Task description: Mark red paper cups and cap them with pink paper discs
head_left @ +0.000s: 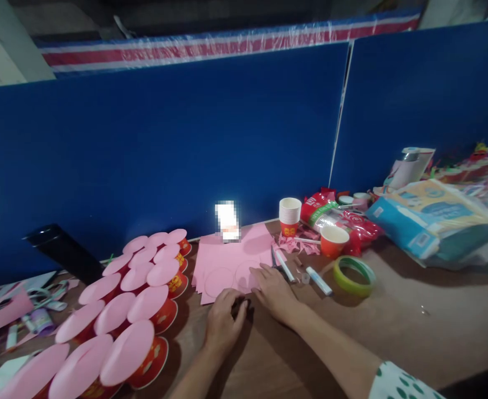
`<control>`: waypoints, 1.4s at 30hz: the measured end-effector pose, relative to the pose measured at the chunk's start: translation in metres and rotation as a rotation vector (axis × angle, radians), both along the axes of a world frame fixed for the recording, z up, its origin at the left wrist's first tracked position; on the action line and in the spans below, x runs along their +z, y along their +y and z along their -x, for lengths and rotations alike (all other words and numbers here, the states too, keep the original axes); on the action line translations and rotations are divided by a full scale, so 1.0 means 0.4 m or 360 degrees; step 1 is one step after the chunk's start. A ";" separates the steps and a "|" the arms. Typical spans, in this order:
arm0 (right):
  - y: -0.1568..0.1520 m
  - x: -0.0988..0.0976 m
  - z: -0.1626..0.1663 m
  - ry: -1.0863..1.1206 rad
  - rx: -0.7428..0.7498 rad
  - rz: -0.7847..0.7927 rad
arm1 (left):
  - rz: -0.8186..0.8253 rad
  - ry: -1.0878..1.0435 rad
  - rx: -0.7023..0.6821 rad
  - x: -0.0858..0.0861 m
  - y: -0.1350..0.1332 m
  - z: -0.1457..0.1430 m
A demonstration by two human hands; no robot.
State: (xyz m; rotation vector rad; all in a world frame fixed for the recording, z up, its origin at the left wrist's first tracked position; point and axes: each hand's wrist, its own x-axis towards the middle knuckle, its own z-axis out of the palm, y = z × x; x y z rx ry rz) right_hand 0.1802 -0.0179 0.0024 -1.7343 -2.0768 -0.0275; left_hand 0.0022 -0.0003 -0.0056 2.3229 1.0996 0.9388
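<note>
A stack of pink paper sheets [235,249] lies on the brown table ahead of me, with round outlines drawn on the top sheet. At the sheet's near edge, my left hand [226,321] rests with bent fingers, its thumb apart from them and nothing seen in it. My right hand [275,292] lies at the lower right of the stack, fingers stretched out onto the paper beside a drawn circle. Just beyond that hand are a white pen [285,266] and a white glue stick [318,281].
Rows of red paper cups topped with pink discs [144,302] fill the left. A black bottle [65,252] leans behind them. Stacked cups [289,213], another cup [334,241], yellow-green tape [354,276] and a blue package [426,219] are rightward. A blue panel [185,138] stands behind.
</note>
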 end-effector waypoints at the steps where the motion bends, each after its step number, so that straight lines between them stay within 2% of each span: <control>1: -0.001 0.001 0.002 -0.0025 0.0009 0.0019 | 0.0031 -0.0018 0.0004 -0.001 0.000 0.000; 10: 0.001 0.009 0.005 -0.0115 0.0058 0.0031 | 0.0196 -0.0153 0.0008 0.015 -0.003 0.001; 18: 0.013 0.002 0.002 -0.0132 0.0063 0.0053 | 0.0183 -0.0169 0.0027 0.016 -0.007 -0.003; 29: 0.009 0.017 -0.001 -0.0174 0.0113 0.0056 | 0.0110 -0.0168 0.0015 0.024 -0.010 -0.001; 32: 0.008 0.014 -0.007 -0.0186 0.0143 0.0036 | 0.0014 -0.0151 0.0129 0.024 -0.006 0.004; 38: 0.010 0.014 -0.016 -0.0215 0.0166 0.0060 | -0.0205 0.0017 0.0654 0.003 0.013 0.026; 42: 0.009 0.013 -0.015 -0.0218 0.0155 0.0061 | -0.0101 0.0128 0.0681 -0.005 0.017 0.030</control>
